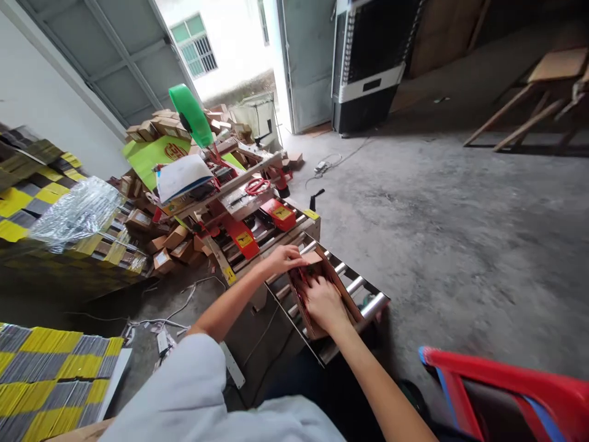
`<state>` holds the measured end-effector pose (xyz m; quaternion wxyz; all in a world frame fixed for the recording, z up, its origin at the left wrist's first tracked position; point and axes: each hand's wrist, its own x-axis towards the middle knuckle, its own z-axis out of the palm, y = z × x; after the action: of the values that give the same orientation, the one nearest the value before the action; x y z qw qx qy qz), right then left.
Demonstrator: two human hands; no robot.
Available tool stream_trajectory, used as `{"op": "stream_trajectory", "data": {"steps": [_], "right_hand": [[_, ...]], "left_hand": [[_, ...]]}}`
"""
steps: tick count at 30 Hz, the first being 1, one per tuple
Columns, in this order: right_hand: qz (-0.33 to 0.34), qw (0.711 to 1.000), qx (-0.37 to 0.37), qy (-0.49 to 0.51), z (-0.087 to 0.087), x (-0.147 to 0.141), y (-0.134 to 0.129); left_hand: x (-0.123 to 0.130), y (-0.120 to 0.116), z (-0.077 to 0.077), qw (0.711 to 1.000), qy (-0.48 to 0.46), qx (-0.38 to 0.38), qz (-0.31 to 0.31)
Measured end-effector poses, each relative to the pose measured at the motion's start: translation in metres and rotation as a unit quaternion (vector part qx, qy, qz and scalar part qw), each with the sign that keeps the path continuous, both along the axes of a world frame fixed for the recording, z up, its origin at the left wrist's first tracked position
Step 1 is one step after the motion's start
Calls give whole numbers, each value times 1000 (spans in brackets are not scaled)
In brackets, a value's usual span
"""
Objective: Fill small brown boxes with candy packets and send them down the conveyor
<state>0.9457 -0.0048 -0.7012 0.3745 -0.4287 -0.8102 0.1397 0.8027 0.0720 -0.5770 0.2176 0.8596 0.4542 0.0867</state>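
Observation:
An open cardboard box (338, 276) sits on the roller conveyor (375, 304) in front of me. My left hand (283, 259) is at the far left corner of the box, its fingers bent over a raised flap (313, 258). Inside the box reaches my right hand (323, 301), palm down, with its fingers spread a little over the contents. Those contents look reddish, but the hand covers most of them and I cannot tell what they are. No item shows gripped in the right hand.
Beyond the conveyor stands a taping machine (246, 236) with a green tape roll (191, 115) and red scissors (257, 186) on it. Small cartons (163, 261) lie heaped at left beside yellow-grey stacks (59, 368). A red chair (506, 368) is near right. Cables (184, 307) cross the floor.

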Motion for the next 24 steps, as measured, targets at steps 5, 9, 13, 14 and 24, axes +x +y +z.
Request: {"op": "stream_trajectory", "data": {"steps": [5, 9, 13, 14, 24], "right_hand": [[-10, 978, 27, 208, 4, 12, -16], [-51, 937, 66, 340, 7, 33, -30], [-186, 922, 36, 339, 6, 55, -39], [-200, 923, 12, 328, 3, 55, -41], [-38, 957, -60, 282, -13, 18, -62]], "left_hand": [[23, 21, -1, 980, 192, 51, 7], [39, 22, -29, 953, 255, 140, 86], [48, 15, -53, 929, 225, 233, 175], [47, 16, -55, 929, 201, 239, 201], [36, -35, -58, 960, -6, 252, 121]]}}
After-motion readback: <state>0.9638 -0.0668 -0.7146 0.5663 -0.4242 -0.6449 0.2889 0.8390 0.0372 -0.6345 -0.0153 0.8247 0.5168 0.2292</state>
